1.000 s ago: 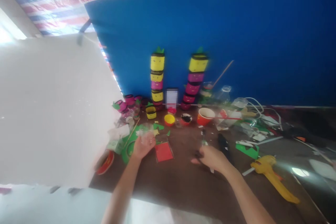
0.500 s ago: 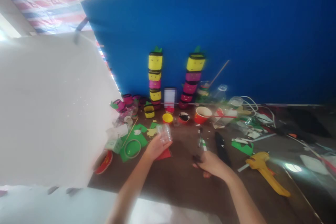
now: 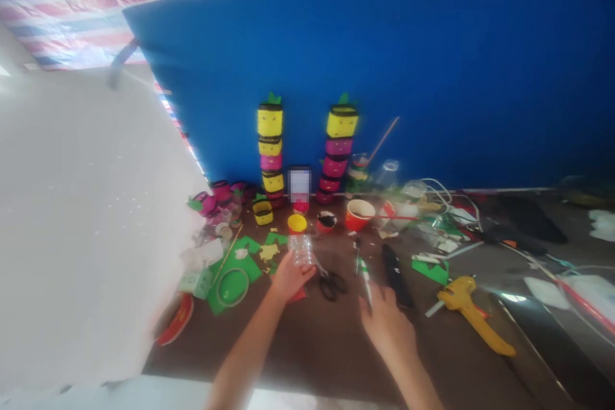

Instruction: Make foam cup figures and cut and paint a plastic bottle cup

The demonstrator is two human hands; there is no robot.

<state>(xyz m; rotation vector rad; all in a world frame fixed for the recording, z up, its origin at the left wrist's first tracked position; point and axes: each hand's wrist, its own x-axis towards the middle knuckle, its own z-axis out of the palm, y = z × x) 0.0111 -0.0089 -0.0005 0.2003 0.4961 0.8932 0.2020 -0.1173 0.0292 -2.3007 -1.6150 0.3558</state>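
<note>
"What is held by the left hand [image 3: 291, 278]?"

"A clear plastic piece [image 3: 300, 246] is gripped there, the fingers being closed on its near end. It is held over the table [image 3: 336, 346], just on the near side of a small yellow cup [image 3: 296, 225]."

"And by the right hand [image 3: 390, 323]?"

"A slim white-and-green tool [image 3: 366, 275] is reached by its fingers; whether it is pinched or merely touched cannot be told (its near end is covered)."

"Where are the scissors [image 3: 331, 284] seen?"

"On the table between the hands, with the dark handles exposed."

"What is laid around them?"

"A red sheet [image 3: 298, 295] is partly covered by the left hand. A long black object [image 3: 396, 272] is seen just beyond the right hand, and a yellow glue gun [image 3: 473, 314] farther right."
</note>
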